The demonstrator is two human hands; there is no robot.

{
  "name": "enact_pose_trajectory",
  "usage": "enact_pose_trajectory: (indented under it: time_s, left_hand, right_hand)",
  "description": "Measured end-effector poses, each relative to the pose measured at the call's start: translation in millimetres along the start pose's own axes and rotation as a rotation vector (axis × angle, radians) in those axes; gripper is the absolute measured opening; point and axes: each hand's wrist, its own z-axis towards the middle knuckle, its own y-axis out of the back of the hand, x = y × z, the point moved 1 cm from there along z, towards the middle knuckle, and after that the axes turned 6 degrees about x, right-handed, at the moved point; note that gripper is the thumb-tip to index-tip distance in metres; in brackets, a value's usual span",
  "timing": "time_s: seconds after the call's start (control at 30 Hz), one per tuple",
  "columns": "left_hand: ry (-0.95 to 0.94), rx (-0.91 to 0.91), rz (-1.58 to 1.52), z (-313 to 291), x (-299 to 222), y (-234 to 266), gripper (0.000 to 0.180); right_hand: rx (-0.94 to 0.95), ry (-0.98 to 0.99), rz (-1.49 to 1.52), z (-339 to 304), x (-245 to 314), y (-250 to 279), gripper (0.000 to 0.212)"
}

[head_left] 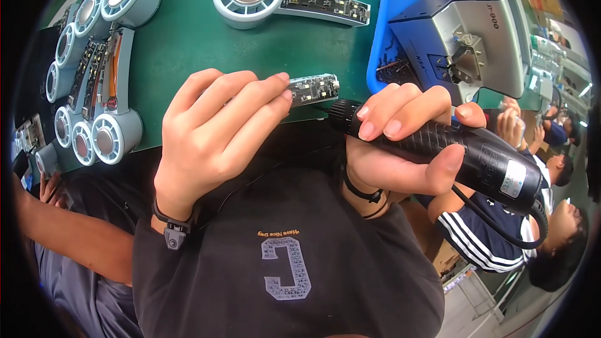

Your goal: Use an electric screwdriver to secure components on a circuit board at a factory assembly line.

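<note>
Two hands at work: my L hand (216,128) gripped the circuit-board piece (316,89) at the fingertips, back of the hand up, prob. to steady it while leaving its R end bare; the other end was hidden. That piece sat over the near edge of the green counter (181,50), right in front of me, I'd guess b/c it's easiest to see there. My R hand (407,131) was wrapped round the black power driver (479,156), fingers over the top, thumb on the near side, prob. for control of the weight. Its ribbed nose (342,116) pointed L, just beside the board's end; couldn't tell if they touched. The cord (501,236) looped off the rear, presumably clear of my grip. One pale blue unit (248,15) lay beyond, round head L, handle R. More units (118,136) clustered far L, prob. to free the middle. Blue tray (378,50) + grey machine (457,19) were on the R, handy for that side.
</note>
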Motion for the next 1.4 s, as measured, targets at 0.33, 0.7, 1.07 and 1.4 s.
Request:
enact_pose_trajectory:
  time_s: [0.33,0.7,1.07,1.4]
  left_hand:
    - [0.012,0.0,-0.055,6.9,0.2,2.3,0.028]
    - [0.126,0.013,-0.019,14.2,-13.6,5.6,0.024]
    - [0.188,0.0,-0.041,17.1,-16.0,3.5,0.029]
    - [0.192,-0.05,-0.099,14.8,-10.9,-6.0,0.03]
  right_hand:
    - [0.02,0.019,-0.005,2.4,0.6,4.1,0.05]
    - [0.164,0.418,-0.548,105.5,112.7,34.7,0.044]
    - [0.073,0.066,-0.461,131.8,101.4,48.2,0.046]
    - [0.266,-0.019,-0.277,100.6,78.4,25.8,0.045]
